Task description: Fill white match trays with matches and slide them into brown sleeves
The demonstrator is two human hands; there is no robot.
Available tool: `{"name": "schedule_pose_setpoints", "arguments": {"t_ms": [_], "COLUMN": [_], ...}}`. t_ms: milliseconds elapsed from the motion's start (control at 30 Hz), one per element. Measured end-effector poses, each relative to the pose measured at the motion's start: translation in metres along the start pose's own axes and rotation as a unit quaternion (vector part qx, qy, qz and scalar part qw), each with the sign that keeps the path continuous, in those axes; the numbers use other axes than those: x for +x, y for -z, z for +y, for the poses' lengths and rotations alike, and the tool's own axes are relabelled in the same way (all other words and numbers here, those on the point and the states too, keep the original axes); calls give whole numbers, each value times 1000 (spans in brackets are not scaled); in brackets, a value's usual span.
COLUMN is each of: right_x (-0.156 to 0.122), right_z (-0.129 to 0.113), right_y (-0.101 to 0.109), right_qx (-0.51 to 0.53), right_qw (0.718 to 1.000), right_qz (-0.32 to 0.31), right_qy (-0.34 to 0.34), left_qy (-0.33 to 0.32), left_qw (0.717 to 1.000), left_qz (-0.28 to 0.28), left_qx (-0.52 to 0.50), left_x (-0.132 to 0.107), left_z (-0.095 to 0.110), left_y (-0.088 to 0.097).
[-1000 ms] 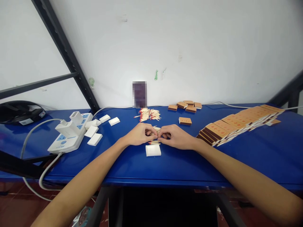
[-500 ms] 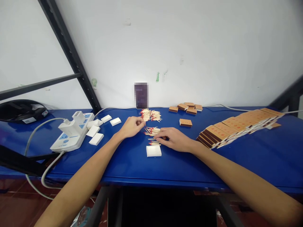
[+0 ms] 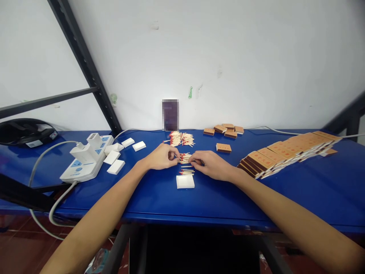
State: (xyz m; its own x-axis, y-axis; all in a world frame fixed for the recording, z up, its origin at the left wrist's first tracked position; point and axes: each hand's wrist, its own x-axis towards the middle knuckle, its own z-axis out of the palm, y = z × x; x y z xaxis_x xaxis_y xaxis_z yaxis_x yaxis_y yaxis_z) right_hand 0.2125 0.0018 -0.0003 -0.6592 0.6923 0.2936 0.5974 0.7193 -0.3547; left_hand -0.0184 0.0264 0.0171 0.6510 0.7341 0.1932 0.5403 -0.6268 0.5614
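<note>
My left hand (image 3: 162, 157) and my right hand (image 3: 209, 164) meet over a small bunch of red-tipped matches (image 3: 185, 157) on the blue table (image 3: 176, 201). Both hands have their fingers curled and pinch the bunch from either side. A few more matches (image 3: 187, 172) lie just in front of the hands. A white inner matchbox tray (image 3: 185, 181) sits nearer me, untouched. A bigger loose pile of matches (image 3: 180, 138) lies farther back by the wall.
Several white trays (image 3: 115, 166) lie beside a white power strip (image 3: 85, 158) with cables at left. Brown matchbox sleeves (image 3: 223, 147) sit at the back, and a long overlapping row of them (image 3: 288, 150) runs along the right. A black metal frame (image 3: 85, 72) slants up at left.
My left hand reached back toward the far match pile, then returned. Both hands are together again, pinching the small bunch of matches.
</note>
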Motion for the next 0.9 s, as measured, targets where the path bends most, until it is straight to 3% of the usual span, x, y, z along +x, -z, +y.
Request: {"name": "schedule_pose_setpoints", "arguments": {"t_ms": [200, 367, 633, 900], "right_x": [4, -2, -5, -6], "right_z": [-1, 4, -5, -8], "right_y": [-2, 10, 19, 13], "right_qx": [-18, -11, 102, 203], "right_qw": [1000, 999, 992, 976], "right_qz": [-23, -29, 61, 24], "right_qy": [7, 12, -29, -70], "left_qy": [-33, -45, -24, -9], "left_qw": [998, 997, 996, 995], "left_qz": [-27, -29, -21, -44], "left_qx": [37, 51, 84, 90], "left_x": [0, 1, -1, -2], "left_z": [5, 5, 2, -4], "left_y": [-4, -6, 3, 13]}}
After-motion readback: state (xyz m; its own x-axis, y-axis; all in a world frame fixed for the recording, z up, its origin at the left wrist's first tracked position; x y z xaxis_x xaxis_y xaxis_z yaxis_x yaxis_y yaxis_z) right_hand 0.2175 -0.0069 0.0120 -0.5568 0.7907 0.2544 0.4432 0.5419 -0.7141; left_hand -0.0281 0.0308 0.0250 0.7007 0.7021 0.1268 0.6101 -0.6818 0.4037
